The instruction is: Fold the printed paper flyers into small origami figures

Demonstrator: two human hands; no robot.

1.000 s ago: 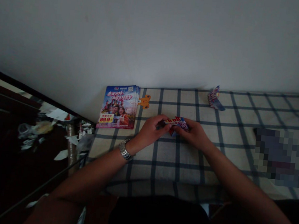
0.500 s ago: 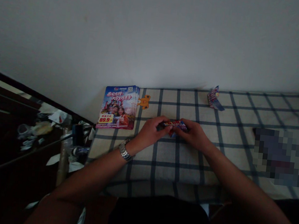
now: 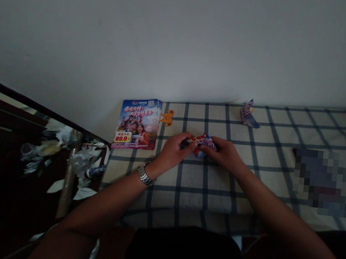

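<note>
Between my two hands is a small folded flyer [image 3: 205, 141], printed in blue, red and yellow, held just above the checked cloth. My left hand [image 3: 179, 146], with a metal watch on its wrist, pinches the flyer's left end, thumb on the near side. On the right end, my right hand [image 3: 224, 153] grips with thumb and fingers. Some of the fingers are hidden behind the paper. To the left lies a stack of matching flyers [image 3: 136, 123]. Another folded flyer [image 3: 249, 114] stands near the wall, beyond my right hand.
A checked cloth [image 3: 168, 174] covers the surface, which meets a pale wall [image 3: 182, 44] at the back. An orange cartoon figure [image 3: 167, 118] sits beside the stack. On the right is a pixelated dark object [image 3: 319, 178]. Plastic and paper litter [image 3: 84, 161] lies below the left edge.
The folded flyer has turned in my hands: it now tilts, its top edge peaks higher, and more of its printed face shows. Both hands stay in nearly the same place.
</note>
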